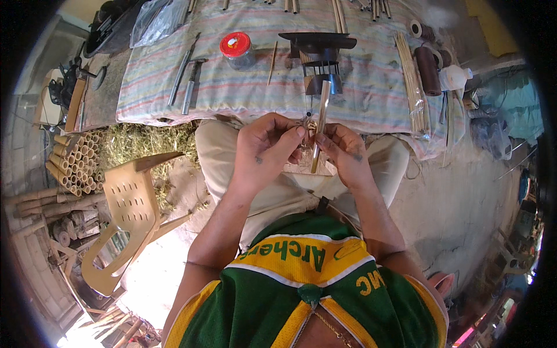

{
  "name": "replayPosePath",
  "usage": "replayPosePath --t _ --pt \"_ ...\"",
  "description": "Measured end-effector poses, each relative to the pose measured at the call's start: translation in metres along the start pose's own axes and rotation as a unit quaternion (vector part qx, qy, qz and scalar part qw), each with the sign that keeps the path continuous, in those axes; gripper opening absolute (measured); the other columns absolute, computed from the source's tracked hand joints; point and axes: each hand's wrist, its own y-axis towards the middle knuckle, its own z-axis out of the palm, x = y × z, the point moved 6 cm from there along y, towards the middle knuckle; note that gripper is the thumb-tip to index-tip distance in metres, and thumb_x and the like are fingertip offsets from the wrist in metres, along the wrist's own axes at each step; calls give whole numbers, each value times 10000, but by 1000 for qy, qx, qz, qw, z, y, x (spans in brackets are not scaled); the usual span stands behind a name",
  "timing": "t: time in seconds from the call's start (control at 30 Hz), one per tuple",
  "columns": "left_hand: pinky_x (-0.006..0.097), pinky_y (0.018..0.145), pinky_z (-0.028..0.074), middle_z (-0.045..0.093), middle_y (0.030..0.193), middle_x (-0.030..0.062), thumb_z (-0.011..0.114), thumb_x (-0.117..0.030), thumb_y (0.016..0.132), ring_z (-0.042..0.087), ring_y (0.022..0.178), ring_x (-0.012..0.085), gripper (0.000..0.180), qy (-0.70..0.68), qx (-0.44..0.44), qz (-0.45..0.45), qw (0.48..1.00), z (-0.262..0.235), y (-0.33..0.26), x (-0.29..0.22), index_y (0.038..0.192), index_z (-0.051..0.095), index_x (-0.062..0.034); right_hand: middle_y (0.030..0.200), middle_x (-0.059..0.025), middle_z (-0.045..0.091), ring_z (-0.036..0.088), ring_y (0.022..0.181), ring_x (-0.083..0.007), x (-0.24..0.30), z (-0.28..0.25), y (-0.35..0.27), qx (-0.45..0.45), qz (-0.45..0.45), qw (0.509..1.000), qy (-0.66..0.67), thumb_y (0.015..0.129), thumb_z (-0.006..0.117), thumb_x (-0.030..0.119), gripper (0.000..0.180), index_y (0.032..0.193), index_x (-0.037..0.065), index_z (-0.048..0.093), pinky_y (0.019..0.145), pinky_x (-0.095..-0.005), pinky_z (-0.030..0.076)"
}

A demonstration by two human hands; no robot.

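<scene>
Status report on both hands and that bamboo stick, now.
Left hand and right hand both shut on the bamboo stick, held upright over the lap. Striped cloth with tools just ahead. Nothing between the hands.

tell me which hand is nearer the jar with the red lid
Left. The left hand sits just below and right of the jar; the right hand is farther right.

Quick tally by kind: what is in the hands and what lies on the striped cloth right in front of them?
Bamboo stick, held upright by the left hand and right hand: 1
Red-lidded jar: 1
Metal hand tools, left part of the striped cloth: 2
Dark slatted stand: 1
Bundle of thin sticks: 1
Loose thin stick: 1
Total: 7
</scene>
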Motion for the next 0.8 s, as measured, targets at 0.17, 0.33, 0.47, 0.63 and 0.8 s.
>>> replayPosePath --t 0.17,0.33,0.47,0.63,0.8 --pt "245 511 516 656 709 82 671 -68 922 647 583 136 127 -3 12 -19 1000 7 5 -6 904 629 50 978 -48 685 609 920 -95 3 6 -1 8 -40 999 -7 934 699 90 194 1083 -18 637 809 -246 486" --pt "230 535 534 673 753 84 658 -46 920 627 598 97 122 -27 28 -53 998 12 9 -7 900 636 72 912 -32 664 589 843 -76 3 6 -4 2 -49 999 -1 928 699 64 119 1000 2 628 737 -243 473" --pt "228 528 531 673 738 85 656 -46 920 626 585 98 119 -45 32 -48 997 16 11 -7 895 638 68 915 -26 663 587 823 -77 4 7 -6 7 -47 999 -4 932 695 64 118 1005 2 626 729 -237 472" --pt "235 511 519 665 716 92 654 -46 917 628 569 117 116 -44 32 -41 998 17 12 -5 898 632 66 918 -25 663 585 819 -77 1 6 -6 6 -37 999 2 933 694 65 128 1018 -1 627 729 -236 472" --pt "250 473 489 647 677 109 648 -52 913 626 535 153 123 -34 21 -35 999 16 13 -2 891 617 65 916 -22 661 583 819 -77 1 8 -8 6 -39 999 2 930 696 62 133 1024 -2 628 730 -237 472"
